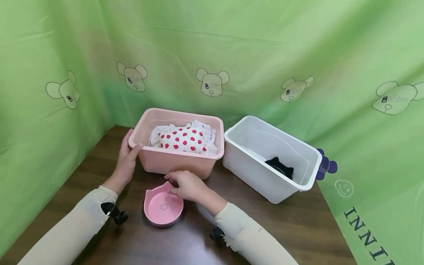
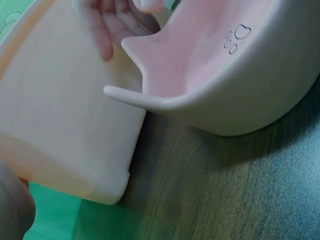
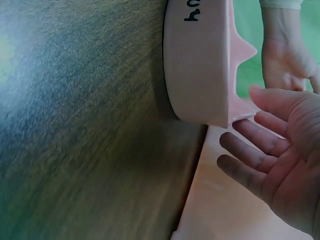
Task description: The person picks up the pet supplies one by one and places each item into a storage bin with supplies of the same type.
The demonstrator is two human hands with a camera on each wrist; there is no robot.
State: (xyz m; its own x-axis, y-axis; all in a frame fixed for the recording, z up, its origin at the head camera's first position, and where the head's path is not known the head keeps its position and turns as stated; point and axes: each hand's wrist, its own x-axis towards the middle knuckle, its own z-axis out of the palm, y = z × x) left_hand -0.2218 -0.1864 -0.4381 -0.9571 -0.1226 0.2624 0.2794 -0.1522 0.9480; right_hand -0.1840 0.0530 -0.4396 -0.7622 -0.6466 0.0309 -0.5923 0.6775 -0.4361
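The left hand (image 1: 127,158) grips the left end of a pink plastic bin (image 1: 172,161), its thumb over the front rim. A white ruffled pillow with red strawberry-like prints (image 1: 181,139) lies inside that bin. In front of it, a pink cat-eared bowl (image 1: 162,209) with a paw print stands on the table. The right hand (image 1: 188,186) is at the bowl's right ear, fingers loosely extended. In the right wrist view, the right hand's thumb and fingers (image 3: 250,162) are spread around the ear of the bowl (image 3: 197,70); whether they touch it I cannot tell.
To the right stands a white plastic bin (image 1: 253,175), angled, with a black cat-eared object (image 1: 281,168) inside, partly hidden by the front wall. A green printed curtain (image 1: 212,44) hangs behind and beside the brown wooden table (image 1: 294,224).
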